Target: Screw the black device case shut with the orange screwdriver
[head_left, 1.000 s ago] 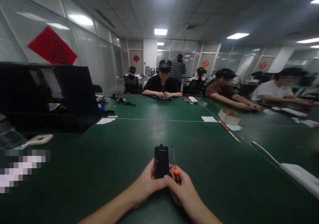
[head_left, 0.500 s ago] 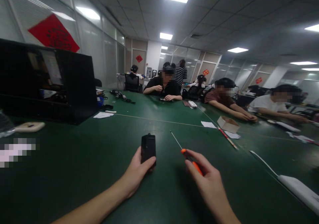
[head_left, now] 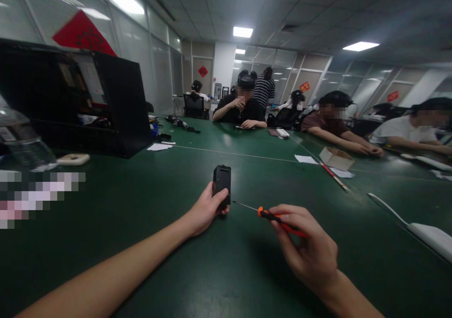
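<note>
A small black rectangular box stands upright in the grip of my left hand, with the thumb across its lower front face. My right hand is closed around the orange and black handle of a screwdriver. Its thin metal shaft points left, and the tip is just right of the box's lower edge; whether it touches cannot be told. Both hands are above the green tabletop.
A black open-fronted case stands at the left behind a plastic bottle. To the right lie a small cardboard box, a red stick and a white power strip. Several people sit around the table, one person opposite.
The screwdriver has swung from pointing up-left to nearly level, its tip now close to the black box. The box appears higher and further right, showing more of its front. The view has tilted down.
</note>
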Demonstrator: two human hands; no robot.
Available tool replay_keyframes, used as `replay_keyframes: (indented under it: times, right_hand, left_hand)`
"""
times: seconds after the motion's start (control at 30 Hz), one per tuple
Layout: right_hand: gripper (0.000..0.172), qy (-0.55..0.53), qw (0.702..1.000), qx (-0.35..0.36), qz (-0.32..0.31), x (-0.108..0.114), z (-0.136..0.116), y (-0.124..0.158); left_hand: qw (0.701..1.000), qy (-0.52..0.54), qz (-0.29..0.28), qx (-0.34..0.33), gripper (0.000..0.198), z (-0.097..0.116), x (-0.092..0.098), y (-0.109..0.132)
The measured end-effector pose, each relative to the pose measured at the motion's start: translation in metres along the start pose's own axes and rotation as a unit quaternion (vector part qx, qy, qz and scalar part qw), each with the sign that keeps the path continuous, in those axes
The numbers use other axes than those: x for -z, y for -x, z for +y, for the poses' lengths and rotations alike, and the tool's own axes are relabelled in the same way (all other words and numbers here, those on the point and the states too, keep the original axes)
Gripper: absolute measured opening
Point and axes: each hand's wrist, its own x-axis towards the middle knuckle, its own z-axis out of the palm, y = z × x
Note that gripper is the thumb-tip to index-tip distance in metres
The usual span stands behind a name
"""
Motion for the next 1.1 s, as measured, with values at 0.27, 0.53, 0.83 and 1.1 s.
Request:
replay_keyframes:
  times: [0.27, 0.53, 0.83, 1.1]
  right_hand:
    - [0.040, 0.006, 1.000, -0.012, 0.009, -0.005, 0.002, 0.002]
    - [0.036, 0.005, 0.999, -0.023, 0.032, -0.005, 0.001, 0.004]
    - [0.017, -0.019, 0.951, -0.271, 0.148, -0.013, 0.001, 0.007]
    - [0.023, -0.025, 0.885, -0.445, 0.136, -0.008, 0.012, 0.005]
  left_hand:
    - [0.999, -0.029, -0.032, -0.016, 0.031, -0.003, 0.004, 0.001]
    - [0.993, -0.113, -0.020, -0.031, 0.035, 0.001, 0.002, 0.009]
    - [0.987, -0.158, 0.023, -0.026, 0.043, 0.006, -0.007, 0.020]
    - [0.981, -0.188, 0.020, -0.030, 0.061, 0.001, 0.001, 0.019]
